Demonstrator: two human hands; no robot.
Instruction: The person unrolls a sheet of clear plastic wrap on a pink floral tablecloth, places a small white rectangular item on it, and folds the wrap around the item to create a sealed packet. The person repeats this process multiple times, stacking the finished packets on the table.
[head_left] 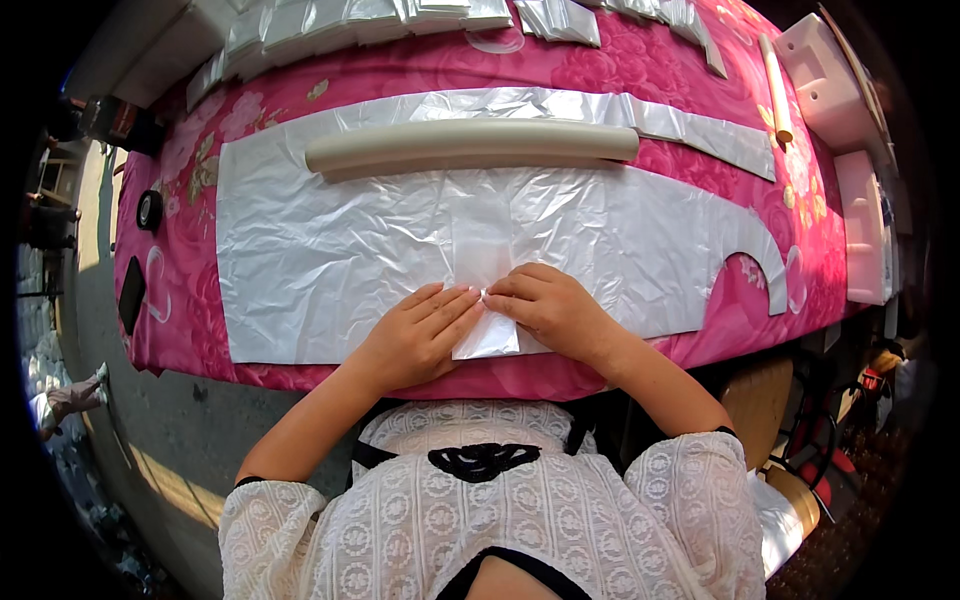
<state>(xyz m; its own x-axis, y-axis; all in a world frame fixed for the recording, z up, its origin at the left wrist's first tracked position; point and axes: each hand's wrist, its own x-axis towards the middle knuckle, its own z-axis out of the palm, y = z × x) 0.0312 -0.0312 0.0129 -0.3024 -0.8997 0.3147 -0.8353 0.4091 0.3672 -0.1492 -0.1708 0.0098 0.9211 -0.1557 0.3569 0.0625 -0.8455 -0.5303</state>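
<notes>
A large white plastic bag (340, 250) lies flat, its curved handle (765, 260) at the right. A narrow folded strip of white plastic (488, 338) lies across its middle near the front edge. My left hand (425, 330) rests on the plastic with its fingers stretched out flat, their tips at the strip. From the other side, the fingertips of my right hand (545, 308) pinch the strip's plastic together. A long beige tube (470, 147) lies across the bag, beyond both hands.
A pink flowered cloth (420, 75) covers the table. Stacks of folded white bags (340, 25) line its far side. A black phone (131, 295) and a roll of black tape (149, 210) lie at the left. White foam boxes (865, 225) and another tube (775, 88) are at the right.
</notes>
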